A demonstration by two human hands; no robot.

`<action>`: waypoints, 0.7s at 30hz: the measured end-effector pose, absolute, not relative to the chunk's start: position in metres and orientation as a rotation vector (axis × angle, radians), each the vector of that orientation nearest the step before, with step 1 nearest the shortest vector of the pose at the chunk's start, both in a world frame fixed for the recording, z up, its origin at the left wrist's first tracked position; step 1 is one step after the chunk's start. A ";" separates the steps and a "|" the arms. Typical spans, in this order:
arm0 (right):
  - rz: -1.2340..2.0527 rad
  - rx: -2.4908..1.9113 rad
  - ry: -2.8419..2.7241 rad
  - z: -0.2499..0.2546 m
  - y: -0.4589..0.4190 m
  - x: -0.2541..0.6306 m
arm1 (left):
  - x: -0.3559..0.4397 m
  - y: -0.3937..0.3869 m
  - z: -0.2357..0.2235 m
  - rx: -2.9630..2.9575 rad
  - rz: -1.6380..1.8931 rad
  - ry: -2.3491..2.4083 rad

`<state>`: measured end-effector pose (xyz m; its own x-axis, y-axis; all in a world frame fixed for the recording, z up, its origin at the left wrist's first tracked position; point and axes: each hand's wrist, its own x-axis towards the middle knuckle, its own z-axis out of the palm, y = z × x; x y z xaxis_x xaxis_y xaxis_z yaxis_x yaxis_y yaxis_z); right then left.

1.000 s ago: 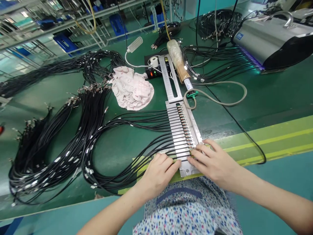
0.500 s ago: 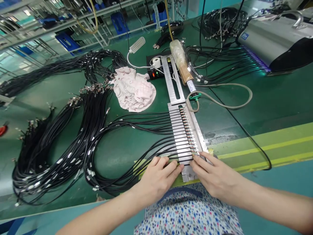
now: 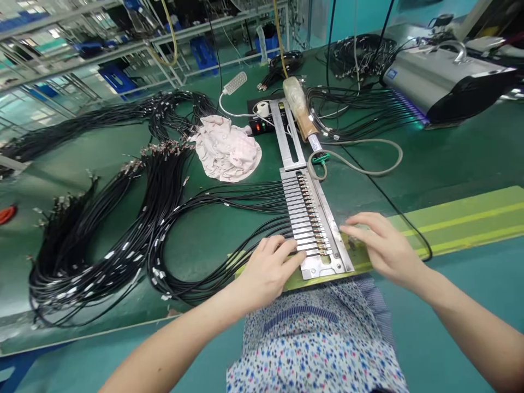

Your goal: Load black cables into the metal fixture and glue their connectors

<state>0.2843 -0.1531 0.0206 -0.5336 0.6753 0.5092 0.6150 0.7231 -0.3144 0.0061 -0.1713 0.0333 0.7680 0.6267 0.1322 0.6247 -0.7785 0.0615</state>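
A silvery metal fixture plate [image 3: 293, 204] lies on the bench in front of me, with several black cables [image 3: 262, 185] laid side by side across it. Their stripped ends with small metal tips [image 3: 310, 210] line up along the plate's slot. At the plate's lower left edge my left hand [image 3: 268, 267] is closed, thumb and forefinger around the lowest black cable [image 3: 310, 255]. To the right of the plate is my right hand [image 3: 382, 248], held off it with its fingers apart and nothing in them.
Thick bundles of black cables [image 3: 164, 180] cover the left of the bench [image 3: 196, 229]. Beyond the plate lie a pinkish cloth [image 3: 227, 150], a taped handheld tool [image 3: 297, 101] with a looping grey hose, and a small lamp [image 3: 235, 83]. A metal machine [image 3: 446, 82] glowing violet stands right.
My right hand has left the cable end and moved right, away from the plate, its fingers spreading. My left hand stays at the lowest cable. The whole view has shifted slightly.
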 end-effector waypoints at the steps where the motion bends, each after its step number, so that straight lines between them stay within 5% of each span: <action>1: 0.144 -1.011 -2.285 0.021 -0.153 0.289 | 0.006 -0.166 0.037 2.937 0.252 1.038; 12: 0.386 -0.920 -2.365 0.013 -0.160 0.279 | 0.007 -0.173 0.040 3.014 -0.027 1.061; 21: 0.417 -0.935 -2.383 0.011 -0.153 0.275 | 0.012 -0.182 0.022 2.899 0.244 1.258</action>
